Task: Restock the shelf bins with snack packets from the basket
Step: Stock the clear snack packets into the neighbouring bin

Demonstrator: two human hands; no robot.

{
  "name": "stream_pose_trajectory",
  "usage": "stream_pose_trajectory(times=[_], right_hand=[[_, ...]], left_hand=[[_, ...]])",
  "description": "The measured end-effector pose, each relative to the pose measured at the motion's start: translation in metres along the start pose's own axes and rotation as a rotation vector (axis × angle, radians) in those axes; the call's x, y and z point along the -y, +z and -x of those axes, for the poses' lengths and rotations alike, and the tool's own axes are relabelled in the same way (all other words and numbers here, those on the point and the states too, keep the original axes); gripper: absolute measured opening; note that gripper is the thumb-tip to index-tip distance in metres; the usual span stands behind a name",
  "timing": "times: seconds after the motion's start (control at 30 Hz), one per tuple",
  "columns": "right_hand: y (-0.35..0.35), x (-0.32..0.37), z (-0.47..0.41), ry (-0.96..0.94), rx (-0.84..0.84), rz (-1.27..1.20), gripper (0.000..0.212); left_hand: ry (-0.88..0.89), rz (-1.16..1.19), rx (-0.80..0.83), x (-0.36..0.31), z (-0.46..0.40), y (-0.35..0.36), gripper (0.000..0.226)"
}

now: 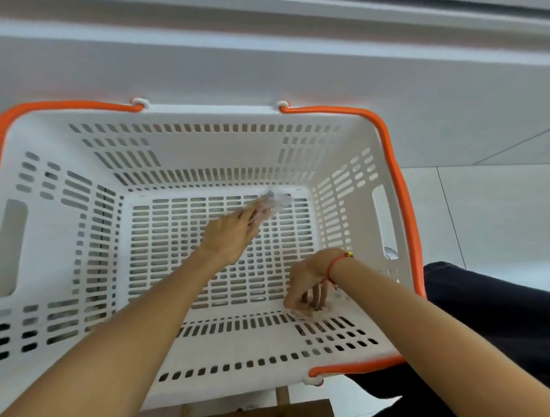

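A white slotted basket [59,229] with orange handles fills the view, seen from above. My left hand [231,234] reaches to the far side of its floor and grips a clear snack packet [274,202], which is blurred. My right hand [308,286], with a red cord at the wrist, points its fingers down at the near right corner of the floor and pinches a small pale packet [303,312] there; the packet is mostly hidden by the fingers. No other packets show on the basket floor.
A white shelf base [275,65] runs across the top behind the basket. Pale floor tiles [490,203] lie to the right. A dark trouser leg [500,315] sits beside the basket's right rim. Below the basket a wooden stool edge [272,415] shows.
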State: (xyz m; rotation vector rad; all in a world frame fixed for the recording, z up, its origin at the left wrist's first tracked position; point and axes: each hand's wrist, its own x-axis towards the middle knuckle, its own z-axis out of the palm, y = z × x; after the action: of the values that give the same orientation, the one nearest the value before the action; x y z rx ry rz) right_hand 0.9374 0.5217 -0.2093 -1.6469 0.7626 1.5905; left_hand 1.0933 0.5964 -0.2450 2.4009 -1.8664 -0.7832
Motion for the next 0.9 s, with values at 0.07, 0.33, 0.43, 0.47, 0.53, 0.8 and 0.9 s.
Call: stream_pose_trajectory(times=[0.07, 0.33, 0.43, 0.47, 0.53, 0.8, 0.9], right_hand=[[0.005, -0.005, 0.005, -0.06, -0.03, -0.142, 0.021], [-0.013, -0.022, 0.065, -0.478, -0.016, -0.958, 0.031], [-0.023, -0.023, 0.094, -0.675, -0.063, -1.226, 0.036], [-0.024, -0.02, 0.108, -0.738, -0.077, -1.304, 0.036], [-0.025, -0.013, 0.135, -0.865, -0.095, -1.45, 0.036], [-0.043, 0.021, 0.213, -0.975, -0.31, -1.294, 0.016], [-0.06, 0.025, 0.235, -0.95, -0.345, -0.976, 0.025]], left_hand=[[-0.212, 0.378, 0.068, -0.004, 0.009, -0.01, 0.049], [-0.437, 1.729, 0.277, 0.033, 0.048, -0.06, 0.053], [-0.341, 1.728, 0.303, 0.045, 0.06, -0.087, 0.063], [-0.309, 1.703, 0.316, 0.048, 0.064, -0.097, 0.06], [-0.26, 1.668, 0.342, 0.053, 0.072, -0.114, 0.055], [-0.157, 1.291, 0.323, 0.057, 0.101, -0.184, 0.026], [-0.193, 1.17, 0.154, 0.06, 0.109, -0.204, 0.018]])
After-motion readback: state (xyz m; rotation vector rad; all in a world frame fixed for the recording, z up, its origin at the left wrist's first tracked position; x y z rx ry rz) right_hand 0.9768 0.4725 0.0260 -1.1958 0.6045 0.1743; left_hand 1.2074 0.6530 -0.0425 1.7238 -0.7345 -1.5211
